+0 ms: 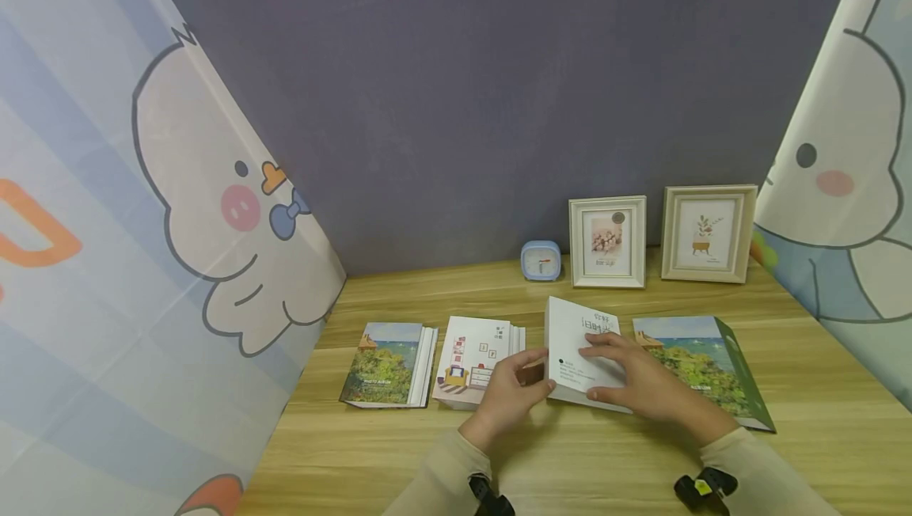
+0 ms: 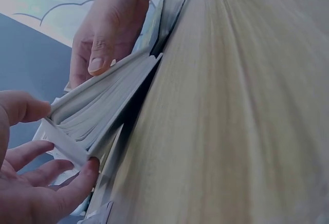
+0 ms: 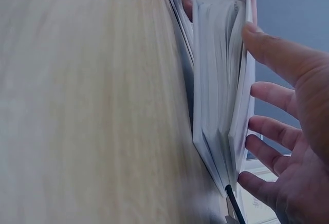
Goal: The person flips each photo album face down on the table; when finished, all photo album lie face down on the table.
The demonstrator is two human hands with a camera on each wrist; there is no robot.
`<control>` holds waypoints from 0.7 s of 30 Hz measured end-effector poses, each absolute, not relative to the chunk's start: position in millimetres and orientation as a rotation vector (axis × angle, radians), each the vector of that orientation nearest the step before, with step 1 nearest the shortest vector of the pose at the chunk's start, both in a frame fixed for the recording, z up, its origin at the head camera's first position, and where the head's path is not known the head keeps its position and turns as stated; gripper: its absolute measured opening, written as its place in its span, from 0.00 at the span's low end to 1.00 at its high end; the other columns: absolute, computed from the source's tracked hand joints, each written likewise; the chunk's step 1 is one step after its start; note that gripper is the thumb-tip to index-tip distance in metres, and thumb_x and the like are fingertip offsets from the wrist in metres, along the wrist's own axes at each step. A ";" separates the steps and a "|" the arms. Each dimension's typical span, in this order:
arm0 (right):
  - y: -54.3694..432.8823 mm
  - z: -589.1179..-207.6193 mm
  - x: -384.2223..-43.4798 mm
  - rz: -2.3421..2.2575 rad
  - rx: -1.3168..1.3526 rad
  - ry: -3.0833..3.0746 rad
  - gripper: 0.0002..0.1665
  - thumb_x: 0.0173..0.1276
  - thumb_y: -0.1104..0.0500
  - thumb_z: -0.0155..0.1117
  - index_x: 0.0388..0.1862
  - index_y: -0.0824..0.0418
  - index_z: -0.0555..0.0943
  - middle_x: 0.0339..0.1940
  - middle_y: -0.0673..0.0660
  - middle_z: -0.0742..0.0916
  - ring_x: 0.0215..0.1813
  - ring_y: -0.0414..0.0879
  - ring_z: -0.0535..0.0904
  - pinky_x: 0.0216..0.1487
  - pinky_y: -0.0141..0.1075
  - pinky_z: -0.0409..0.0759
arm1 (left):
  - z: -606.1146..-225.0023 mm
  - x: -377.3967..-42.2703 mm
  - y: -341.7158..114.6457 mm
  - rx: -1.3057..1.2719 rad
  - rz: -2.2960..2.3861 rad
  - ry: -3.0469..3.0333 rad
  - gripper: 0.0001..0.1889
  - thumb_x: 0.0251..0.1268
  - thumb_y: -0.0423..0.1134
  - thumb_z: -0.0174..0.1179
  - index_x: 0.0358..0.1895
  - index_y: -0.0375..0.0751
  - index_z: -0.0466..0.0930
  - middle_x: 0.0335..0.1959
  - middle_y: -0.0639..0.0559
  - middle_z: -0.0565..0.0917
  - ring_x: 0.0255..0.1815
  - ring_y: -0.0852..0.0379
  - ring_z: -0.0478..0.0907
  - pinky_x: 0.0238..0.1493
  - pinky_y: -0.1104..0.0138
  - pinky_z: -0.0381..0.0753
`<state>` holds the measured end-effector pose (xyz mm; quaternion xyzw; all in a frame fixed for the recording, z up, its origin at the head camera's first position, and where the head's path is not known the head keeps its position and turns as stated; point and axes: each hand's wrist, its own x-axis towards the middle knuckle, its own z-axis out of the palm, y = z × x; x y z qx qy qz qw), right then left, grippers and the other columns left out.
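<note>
White book [image 1: 570, 322] tilts over the wooden table [image 1: 342, 460], between our two hands. Our left hand [image 1: 509, 389] pinches the spine [image 2: 67, 144], probably because that raised side needs carrying. Our right hand [image 1: 634, 373] lies spread, fingertips on the front cover and thumb at its edge, to steady the tilt, we judge. To our left lie a room-print book [image 1: 456, 346] and a photo album [image 1: 385, 358], to our right a green book [image 1: 705, 350]; the spacing seems meant to leave us reaching room. At the back stand a clock [image 1: 541, 261], a white picture frame [image 1: 607, 243] and a beige picture frame [image 1: 708, 233], away from our hands. From the head view we see the cover's print but miss the pages [image 2: 97, 113]; the left wrist view shows them loosely fanned, with our fingertips under the spine, while the right wrist view plainly shows our right thumb against the cover's edge.
</note>
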<state>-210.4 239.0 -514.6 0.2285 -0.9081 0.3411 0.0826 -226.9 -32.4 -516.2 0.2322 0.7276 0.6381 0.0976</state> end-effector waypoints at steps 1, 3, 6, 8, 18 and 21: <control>238.8 -515.2 -210.7 1.022 0.684 -2.705 0.40 0.59 0.37 0.81 0.67 0.54 0.84 0.75 0.59 0.77 0.74 0.68 0.70 0.67 0.71 0.70 | -516.4 -227.2 -32.6 0.663 1.907 2.148 0.27 0.68 0.30 0.68 0.70 0.35 0.77 0.67 0.44 0.81 0.64 0.46 0.81 0.56 0.68 0.84; 238.7 -515.7 -210.8 1.028 0.692 -2.691 0.40 0.60 0.37 0.80 0.67 0.55 0.84 0.75 0.59 0.76 0.73 0.69 0.70 0.66 0.70 0.70 | -517.4 -228.3 -33.3 0.638 1.943 2.113 0.26 0.68 0.30 0.67 0.70 0.36 0.78 0.68 0.45 0.79 0.65 0.45 0.80 0.56 0.67 0.84; 238.5 -515.8 -210.8 1.037 0.702 -2.677 0.39 0.61 0.39 0.80 0.67 0.55 0.84 0.75 0.60 0.76 0.73 0.70 0.70 0.66 0.70 0.71 | -518.2 -229.5 -34.4 0.609 1.999 2.040 0.26 0.68 0.27 0.67 0.69 0.36 0.78 0.70 0.44 0.77 0.67 0.42 0.78 0.56 0.64 0.84; 238.2 -515.3 -210.3 1.053 0.708 -2.665 0.38 0.61 0.40 0.81 0.66 0.55 0.84 0.75 0.61 0.76 0.73 0.70 0.70 0.65 0.70 0.72 | -518.2 -230.1 -35.5 0.594 2.023 2.005 0.25 0.68 0.27 0.66 0.68 0.37 0.79 0.70 0.42 0.76 0.68 0.41 0.77 0.57 0.63 0.84; 237.3 -512.2 -208.3 1.134 0.703 -2.648 0.36 0.65 0.42 0.78 0.69 0.52 0.81 0.76 0.61 0.73 0.74 0.69 0.69 0.65 0.68 0.73 | -512.3 -231.2 -38.9 0.571 2.098 1.948 0.29 0.67 0.27 0.67 0.72 0.37 0.75 0.72 0.41 0.73 0.69 0.39 0.75 0.58 0.64 0.84; 236.7 -511.9 -207.8 1.163 0.695 -2.644 0.38 0.65 0.43 0.79 0.71 0.52 0.80 0.77 0.62 0.72 0.74 0.71 0.67 0.65 0.70 0.72 | -512.0 -232.3 -39.8 0.588 2.127 1.887 0.33 0.66 0.25 0.66 0.75 0.34 0.70 0.71 0.38 0.73 0.68 0.39 0.75 0.58 0.65 0.84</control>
